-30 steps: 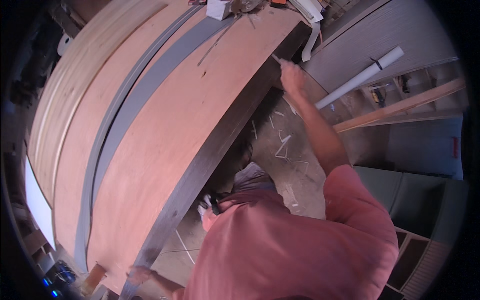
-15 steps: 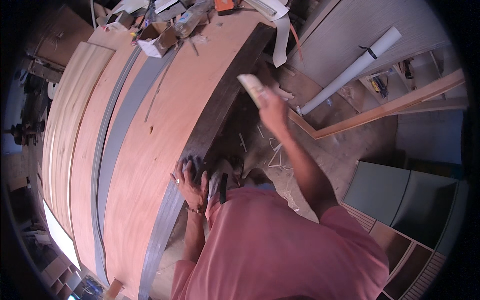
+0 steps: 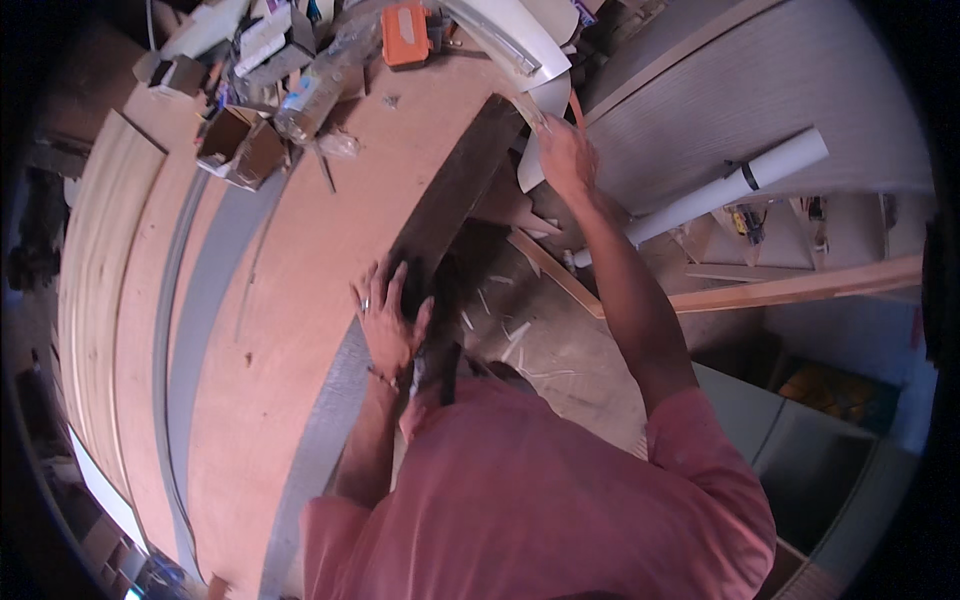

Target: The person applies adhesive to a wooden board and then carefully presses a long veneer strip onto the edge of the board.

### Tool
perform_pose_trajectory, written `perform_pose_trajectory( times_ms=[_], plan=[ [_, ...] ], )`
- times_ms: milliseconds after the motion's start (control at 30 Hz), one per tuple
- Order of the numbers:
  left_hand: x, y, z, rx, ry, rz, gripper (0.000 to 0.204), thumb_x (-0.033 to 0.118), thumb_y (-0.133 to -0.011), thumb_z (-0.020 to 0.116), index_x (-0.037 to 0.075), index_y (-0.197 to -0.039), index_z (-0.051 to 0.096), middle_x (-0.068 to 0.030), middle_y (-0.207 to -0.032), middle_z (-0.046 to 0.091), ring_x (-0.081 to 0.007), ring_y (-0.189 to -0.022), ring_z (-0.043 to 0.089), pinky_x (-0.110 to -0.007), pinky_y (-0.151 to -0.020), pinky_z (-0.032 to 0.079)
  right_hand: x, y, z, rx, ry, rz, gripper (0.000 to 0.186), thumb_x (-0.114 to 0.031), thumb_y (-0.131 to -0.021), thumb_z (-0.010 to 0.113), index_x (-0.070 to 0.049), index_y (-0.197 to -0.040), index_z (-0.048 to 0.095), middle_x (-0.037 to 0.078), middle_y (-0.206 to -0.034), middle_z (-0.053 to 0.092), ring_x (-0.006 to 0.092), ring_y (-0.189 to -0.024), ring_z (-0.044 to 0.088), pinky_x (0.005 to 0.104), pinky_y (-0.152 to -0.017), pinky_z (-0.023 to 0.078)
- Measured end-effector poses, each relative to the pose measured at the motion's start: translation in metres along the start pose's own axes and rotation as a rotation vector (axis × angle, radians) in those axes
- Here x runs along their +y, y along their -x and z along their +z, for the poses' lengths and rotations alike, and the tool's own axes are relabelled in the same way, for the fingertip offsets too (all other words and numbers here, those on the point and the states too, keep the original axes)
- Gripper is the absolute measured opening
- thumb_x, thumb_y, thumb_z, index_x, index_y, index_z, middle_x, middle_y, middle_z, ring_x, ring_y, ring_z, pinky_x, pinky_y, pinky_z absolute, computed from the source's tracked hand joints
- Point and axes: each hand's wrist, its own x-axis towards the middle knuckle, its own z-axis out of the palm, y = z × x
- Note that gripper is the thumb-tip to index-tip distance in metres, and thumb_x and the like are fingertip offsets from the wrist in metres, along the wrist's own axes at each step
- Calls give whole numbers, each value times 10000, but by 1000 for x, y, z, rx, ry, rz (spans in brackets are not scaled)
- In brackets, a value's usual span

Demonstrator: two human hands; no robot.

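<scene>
My left hand [image 3: 390, 320], a ring on one finger, lies with fingers spread on the long strip along the near edge of the wooden board [image 3: 310, 260]. Beneath the fingers, the strip's dark brown far part [image 3: 460, 165] meets its grey near part [image 3: 335, 400]. Beyond the board's far right corner, my right hand [image 3: 567, 155] is closed around a pale flat piece [image 3: 527, 108]. Only a thin edge of that piece shows past the fingers, so its kind is unclear. The right arm is stretched far forward.
At the board's far end lie an open cardboard box [image 3: 240, 145], a clear plastic bottle [image 3: 312, 100] and an orange case [image 3: 405, 37]. Grey strips [image 3: 205, 310] and wooden planks [image 3: 100, 300] cover its left side. A white roll [image 3: 740, 190] leans on the right, above a wooden frame [image 3: 790, 297].
My right hand has moved forward and away with the pale piece, to the board's far corner. My left hand stays on the strip. The whole view has shifted and turned slightly.
</scene>
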Motion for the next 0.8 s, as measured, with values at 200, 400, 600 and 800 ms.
perform_pose_trajectory(
  times_ms=[200,400,600,800],
  plan=[
    [45,-112,48,-77,32,36,799,367,-840,804,116,-1529,488,-111,-1616,428,-354,-1534,338,-681,-1252,135,7,-44,26,-226,147,33,252,-233,-1025,572,-87,-1194,690,175,-1095,739,421,-1023,706,561,-875,554],
    [67,-206,84,-200,-160,97,936,521,-859,743,88,-1603,377,-69,-1658,379,-280,-1575,268,-696,-1256,110,11,-56,36,-226,144,-76,241,-178,-1031,537,-90,-1209,674,160,-1163,725,401,-1066,700,560,-888,558],
    [74,-226,91,-289,-333,84,944,591,-859,705,80,-1593,403,-51,-1667,373,-269,-1585,252,-705,-1256,66,16,-48,28,-294,154,-189,253,-147,-1004,552,-93,-1218,677,160,-1129,719,415,-1062,698,553,-871,560],
    [77,-220,103,-218,-349,30,844,532,-911,681,98,-1586,420,-32,-1643,404,-263,-1580,262,-710,-1256,67,13,-42,12,-424,22,-265,272,-157,-1006,543,-99,-1233,681,160,-1123,722,424,-1024,702,561,-850,555]
  ],
)
